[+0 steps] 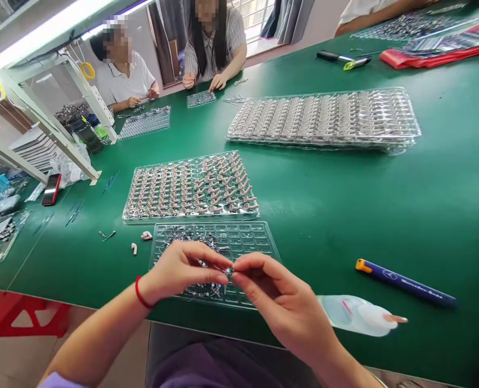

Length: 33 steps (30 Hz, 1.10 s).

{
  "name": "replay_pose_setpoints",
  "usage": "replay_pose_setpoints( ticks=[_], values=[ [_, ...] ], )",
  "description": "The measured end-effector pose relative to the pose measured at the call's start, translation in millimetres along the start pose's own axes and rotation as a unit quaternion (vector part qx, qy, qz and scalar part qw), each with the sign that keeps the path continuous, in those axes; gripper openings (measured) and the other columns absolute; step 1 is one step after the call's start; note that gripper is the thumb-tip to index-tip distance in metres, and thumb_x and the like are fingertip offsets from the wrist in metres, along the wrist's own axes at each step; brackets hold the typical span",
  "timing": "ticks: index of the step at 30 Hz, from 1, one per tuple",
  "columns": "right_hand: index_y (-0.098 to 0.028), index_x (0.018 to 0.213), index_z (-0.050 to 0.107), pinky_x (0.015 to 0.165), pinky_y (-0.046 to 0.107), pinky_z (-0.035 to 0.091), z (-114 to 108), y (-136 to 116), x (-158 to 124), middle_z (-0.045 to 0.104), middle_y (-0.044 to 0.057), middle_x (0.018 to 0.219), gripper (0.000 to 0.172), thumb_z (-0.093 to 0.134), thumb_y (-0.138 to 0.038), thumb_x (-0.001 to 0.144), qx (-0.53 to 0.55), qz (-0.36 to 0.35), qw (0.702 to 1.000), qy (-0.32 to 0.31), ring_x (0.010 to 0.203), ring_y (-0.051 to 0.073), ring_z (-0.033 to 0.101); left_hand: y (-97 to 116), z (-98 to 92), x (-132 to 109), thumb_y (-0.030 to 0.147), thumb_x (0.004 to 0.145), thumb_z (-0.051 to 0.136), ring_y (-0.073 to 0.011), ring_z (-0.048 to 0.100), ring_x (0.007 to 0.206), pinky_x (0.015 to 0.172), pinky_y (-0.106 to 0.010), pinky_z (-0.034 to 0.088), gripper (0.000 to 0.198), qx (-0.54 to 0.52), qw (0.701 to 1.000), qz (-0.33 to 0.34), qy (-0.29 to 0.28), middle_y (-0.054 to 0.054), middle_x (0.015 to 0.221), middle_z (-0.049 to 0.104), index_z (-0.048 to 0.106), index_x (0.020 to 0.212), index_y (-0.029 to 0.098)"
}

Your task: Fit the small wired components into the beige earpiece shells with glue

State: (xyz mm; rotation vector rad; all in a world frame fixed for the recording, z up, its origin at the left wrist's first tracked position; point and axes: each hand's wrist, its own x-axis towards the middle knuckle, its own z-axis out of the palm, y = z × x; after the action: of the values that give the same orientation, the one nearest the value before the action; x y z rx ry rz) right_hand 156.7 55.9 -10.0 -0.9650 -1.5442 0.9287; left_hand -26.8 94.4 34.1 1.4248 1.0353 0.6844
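My left hand [185,272] and my right hand [282,299] meet fingertip to fingertip above a clear plastic tray [259,237] at the table's near edge. Both pinch a tiny metal part [230,270] between thumb and forefinger. The tray under them holds several small metal pieces. Just beyond it lies a second clear tray [191,186] filled with rows of small pinkish-beige parts. Two loose beige parts [146,235] lie on the green table to the left of the near tray.
A stack of filled clear trays [324,118] sits far right. A blue pen [404,282] and a white squeeze bottle [358,315] lie right of my hands. A red phone [51,188] rests at left. Two people work at the far end, with a white shelf frame [53,129] at left.
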Motion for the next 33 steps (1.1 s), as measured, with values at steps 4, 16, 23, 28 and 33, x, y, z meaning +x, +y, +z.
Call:
replay_pose_setpoints(
  ticks=[4, 16, 23, 28, 33],
  values=[
    [-0.026, 0.090, 0.063, 0.064, 0.016, 0.056, 7, -9, -15, 0.066, -0.002, 0.079, 0.006, 0.061, -0.021, 0.086, 0.104, 0.043, 0.994, -0.013, 0.070, 0.011, 0.066, -19, 27.2, -36, 0.034, 0.063, 0.085, -0.0114, 0.060, 0.057, 0.056, -0.023, 0.050, 0.019, -0.129, 0.984, -0.022, 0.124, -0.003, 0.067, 0.070, 0.079, 0.073, 0.019],
    [-0.020, 0.072, 0.066, 0.055, 0.019, 0.046, 20, -27, -35, 0.059, -0.003, 0.062, 0.026, 0.074, -0.045, 0.072, 0.218, 0.325, 0.919, -0.047, 0.056, 0.010, 0.052, -27, 42.7, -80, 0.011, 0.084, 0.064, -0.0137, 0.066, 0.072, 0.067, -0.024, 0.058, 0.012, 0.310, 0.845, 0.354, 0.256, -0.006, 0.080, 0.071, 0.067, 0.095, 0.015],
    [-0.019, 0.068, 0.064, 0.055, 0.022, 0.042, 18, -24, -28, 0.053, -0.004, 0.057, 0.031, 0.074, -0.048, 0.068, 0.197, 0.346, 0.916, -0.056, 0.054, 0.010, 0.048, -23, 14.5, -90, 0.013, 0.087, 0.056, -0.0134, 0.067, 0.072, 0.069, -0.022, 0.058, 0.011, 0.450, 0.731, 0.483, 0.172, -0.003, 0.075, 0.070, 0.065, 0.093, 0.012],
    [-0.021, 0.072, 0.066, 0.057, 0.021, 0.046, 8, -19, -28, 0.058, -0.003, 0.063, 0.030, 0.074, -0.050, 0.068, 0.178, 0.336, 0.925, -0.008, 0.058, 0.011, 0.054, -30, -48.2, -67, 0.013, 0.090, 0.052, -0.0173, 0.065, 0.089, 0.083, -0.032, 0.055, 0.019, 0.516, 0.772, 0.260, 0.264, -0.006, 0.093, 0.072, 0.067, 0.100, 0.020],
    [-0.022, 0.074, 0.067, 0.059, 0.019, 0.049, 2, -19, -30, 0.060, -0.002, 0.066, 0.032, 0.076, -0.052, 0.067, 0.175, 0.335, 0.925, 0.019, 0.060, 0.011, 0.056, -45, -104.8, -31, 0.016, 0.087, 0.055, -0.0204, 0.067, 0.092, 0.085, -0.034, 0.054, 0.019, 0.548, 0.803, 0.066, 0.225, -0.004, 0.097, 0.073, 0.072, 0.093, 0.022]
  ],
)
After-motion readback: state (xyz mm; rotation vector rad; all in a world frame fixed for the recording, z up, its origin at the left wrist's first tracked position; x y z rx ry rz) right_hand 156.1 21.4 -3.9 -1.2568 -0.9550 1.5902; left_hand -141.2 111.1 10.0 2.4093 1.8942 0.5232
